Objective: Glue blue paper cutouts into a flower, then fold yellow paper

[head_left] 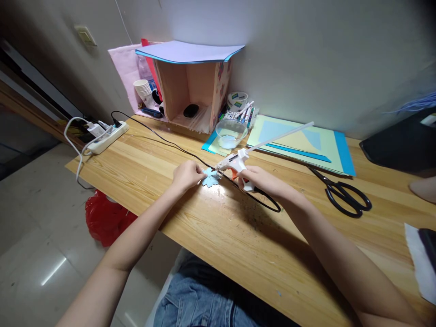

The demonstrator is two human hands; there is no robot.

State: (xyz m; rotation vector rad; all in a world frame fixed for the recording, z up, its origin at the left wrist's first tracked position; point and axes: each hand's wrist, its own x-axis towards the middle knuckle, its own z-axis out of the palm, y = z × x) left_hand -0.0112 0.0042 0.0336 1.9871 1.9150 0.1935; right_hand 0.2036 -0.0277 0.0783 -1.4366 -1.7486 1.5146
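Observation:
A small light-blue paper flower (pixel 210 178) lies low over the wooden table (pixel 204 236). My left hand (pixel 188 175) pinches its left edge between thumb and fingers. My right hand (pixel 258 178) is wrapped round the handle of a white glue gun (pixel 235 161) with an orange trigger. The gun's nozzle points left, at the upper right of the flower; whether it touches the paper is too small to tell. A long translucent glue stick (pixel 282 136) sticks out of the gun's back, up and to the right.
Black scissors (pixel 344 195) lie at the right. Behind stand a clear plastic bowl (pixel 231 132), coloured paper sheets (pixel 342 150) and an open box (pixel 189 91). A black cable (pixel 163 136) runs from the power strip (pixel 108 138). Part of another person's arm (pixel 424 188) shows at the right edge.

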